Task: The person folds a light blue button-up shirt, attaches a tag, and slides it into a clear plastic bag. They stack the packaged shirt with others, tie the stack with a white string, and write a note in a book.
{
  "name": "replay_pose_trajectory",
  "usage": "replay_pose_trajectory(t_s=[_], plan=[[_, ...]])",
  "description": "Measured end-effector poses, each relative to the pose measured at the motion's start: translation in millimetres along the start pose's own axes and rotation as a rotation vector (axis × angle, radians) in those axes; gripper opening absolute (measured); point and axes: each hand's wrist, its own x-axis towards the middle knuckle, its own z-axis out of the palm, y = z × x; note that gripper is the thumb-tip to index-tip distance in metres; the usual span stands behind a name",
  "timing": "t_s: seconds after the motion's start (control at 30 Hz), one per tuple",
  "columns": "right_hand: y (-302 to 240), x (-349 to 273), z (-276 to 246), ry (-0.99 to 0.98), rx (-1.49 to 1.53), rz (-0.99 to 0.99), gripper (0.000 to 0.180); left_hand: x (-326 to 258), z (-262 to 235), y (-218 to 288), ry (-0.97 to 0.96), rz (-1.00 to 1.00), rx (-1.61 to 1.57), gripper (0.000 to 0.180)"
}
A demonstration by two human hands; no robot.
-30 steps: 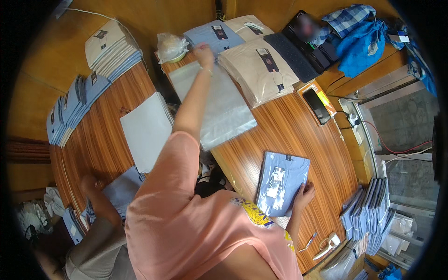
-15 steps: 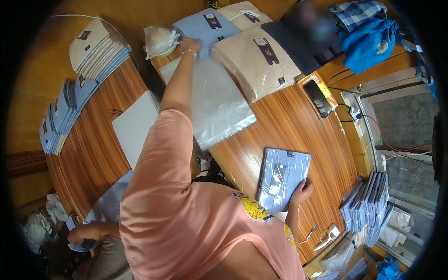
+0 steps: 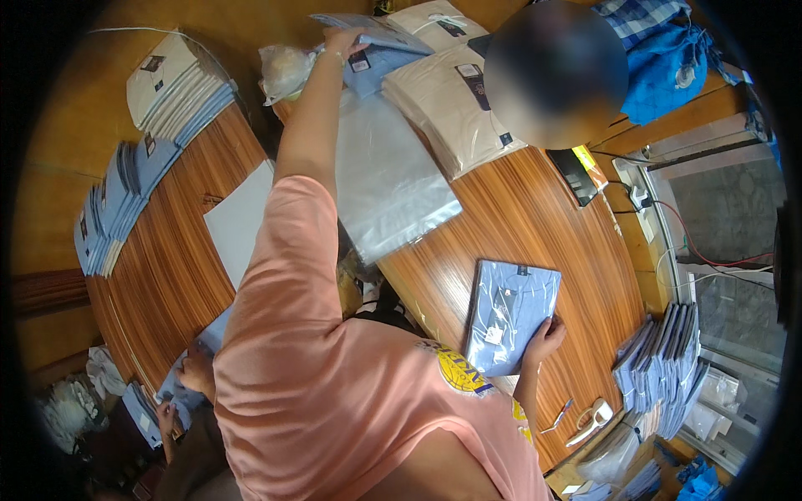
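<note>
My left arm stretches to the far side of the table. There my left hand (image 3: 341,42) is closed on the edge of a light blue shirt packed in clear plastic (image 3: 380,60), which is tilted and bent up under it. My right hand (image 3: 545,338) grips the right edge of another bagged blue shirt (image 3: 510,321), lying flat on the table with its dark tag and white label showing. Between my arms lies a stack of clear plastic bags (image 3: 393,179). Bagged cream shirts (image 3: 447,104) are piled just right of the far blue shirt.
Folded shirts (image 3: 180,88) stand in stacks along the left table; white sheets (image 3: 238,217) lie nearer. A co-worker's hands (image 3: 196,371) handle blue cloth at lower left. At right are a phone (image 3: 572,177), a pen (image 3: 557,416), a white-handled tool (image 3: 591,422) and stacked blue shirts (image 3: 660,359).
My left hand has moved slightly farther away, and the far blue shirt's edge is now raised and bent. My right hand stays on its shirt. The co-worker's hands have shifted.
</note>
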Motion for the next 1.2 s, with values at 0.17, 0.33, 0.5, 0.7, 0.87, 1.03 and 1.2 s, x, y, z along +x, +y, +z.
replay_pose_trajectory(t_s=[0.17,0.33,0.5,0.7,0.87,1.03,1.2], plan=[[-6,0,-1,-0.012,0.088,0.053,0.018,-2,14,23,-0.032,0.108,-0.088,0.037],[-14,4,-2,-0.022,0.027,0.049,0.017,20,-30,-48,-0.034,0.225,0.124,0.045],[-18,2,-11,-0.021,0.076,0.078,0.016,-9,-30,-113,-0.017,-0.027,0.525,0.047],[-26,6,-4,-0.011,0.087,0.025,0.014,39,-75,-123,0.024,0.254,0.682,0.051],[-26,1,-7,-0.005,0.011,0.041,0.018,12,-44,-133,0.108,0.150,0.726,0.053],[-19,2,-4,0.003,-0.029,0.087,0.020,-35,-31,-93,0.385,0.357,0.211,0.053],[-5,20,-25,-0.167,0.337,0.363,0.028,-309,98,-42,-0.146,0.666,0.258,0.053]])
